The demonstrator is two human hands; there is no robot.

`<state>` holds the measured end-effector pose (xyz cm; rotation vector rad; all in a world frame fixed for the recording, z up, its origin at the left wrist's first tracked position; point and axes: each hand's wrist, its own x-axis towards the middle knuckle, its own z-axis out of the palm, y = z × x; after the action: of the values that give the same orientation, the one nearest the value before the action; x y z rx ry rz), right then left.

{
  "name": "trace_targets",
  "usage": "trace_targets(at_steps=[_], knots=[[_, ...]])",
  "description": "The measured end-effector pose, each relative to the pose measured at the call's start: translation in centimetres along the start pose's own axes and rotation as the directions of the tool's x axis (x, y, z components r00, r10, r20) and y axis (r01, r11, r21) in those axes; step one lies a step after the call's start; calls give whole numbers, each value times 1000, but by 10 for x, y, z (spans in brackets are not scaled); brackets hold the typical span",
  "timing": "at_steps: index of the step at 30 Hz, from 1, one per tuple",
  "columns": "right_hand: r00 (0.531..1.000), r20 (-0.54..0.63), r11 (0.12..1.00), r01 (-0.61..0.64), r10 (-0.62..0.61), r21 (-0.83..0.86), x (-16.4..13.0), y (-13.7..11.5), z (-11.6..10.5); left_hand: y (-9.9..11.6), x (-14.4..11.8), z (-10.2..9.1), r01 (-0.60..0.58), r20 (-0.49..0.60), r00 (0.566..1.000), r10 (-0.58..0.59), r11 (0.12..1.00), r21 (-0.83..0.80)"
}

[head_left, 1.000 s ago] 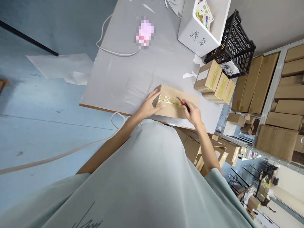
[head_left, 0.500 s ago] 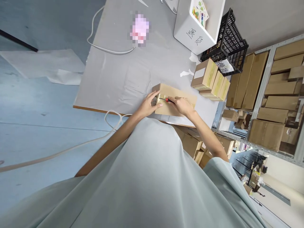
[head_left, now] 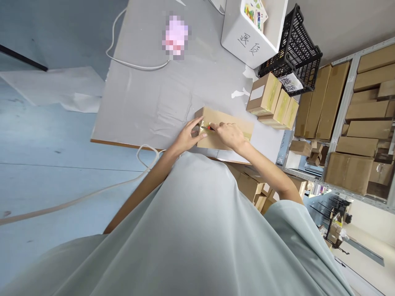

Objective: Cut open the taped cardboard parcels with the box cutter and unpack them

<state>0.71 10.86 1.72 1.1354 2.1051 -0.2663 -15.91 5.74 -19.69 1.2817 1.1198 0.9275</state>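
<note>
A long brown cardboard box [head_left: 210,142] lies near the table's front edge, with clear tape along its top. My left hand [head_left: 187,137] grips its left end, thumb and fingers spread around the corner. My right hand [head_left: 230,135] is closed over the top around a small tool [head_left: 210,128] with a red-and-black handle and a thin metal tip. The tip points left and meets the taped surface close to my left thumb. My palm hides most of the handle, so its exact kind does not show.
Several taped boxes [head_left: 265,95] stand right of mine. Behind them are a white bin [head_left: 251,43] with cards inside and a black plastic crate [head_left: 304,57]. A white cable [head_left: 138,65] crosses the grey table [head_left: 129,107]. Shelves of cartons [head_left: 364,123] fill the right side.
My right hand has slid a little left along the box with the tool, whose tip is now closer to the left end. My left hand keeps its hold.
</note>
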Motion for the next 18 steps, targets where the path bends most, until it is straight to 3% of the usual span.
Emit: trace_targets(at_steps=[4, 7, 14, 18], knots=[[999, -10, 999, 44, -44, -28, -4, 11, 8, -8, 0, 4, 6, -43, 999, -10, 997, -77], [1000, 14, 999, 15, -14, -41, -16, 34, 22, -8, -1, 7, 8, -89, 996, -18, 994, -107], [980, 101, 985, -165, 170, -55, -75, 132, 91, 2, -5, 16, 86, -256, 962, -98, 995, -60], [982, 70, 984, -177, 177, -2, -95, 179, 131, 11, -6, 29, 135, -381, 912, -151, 988, -69]])
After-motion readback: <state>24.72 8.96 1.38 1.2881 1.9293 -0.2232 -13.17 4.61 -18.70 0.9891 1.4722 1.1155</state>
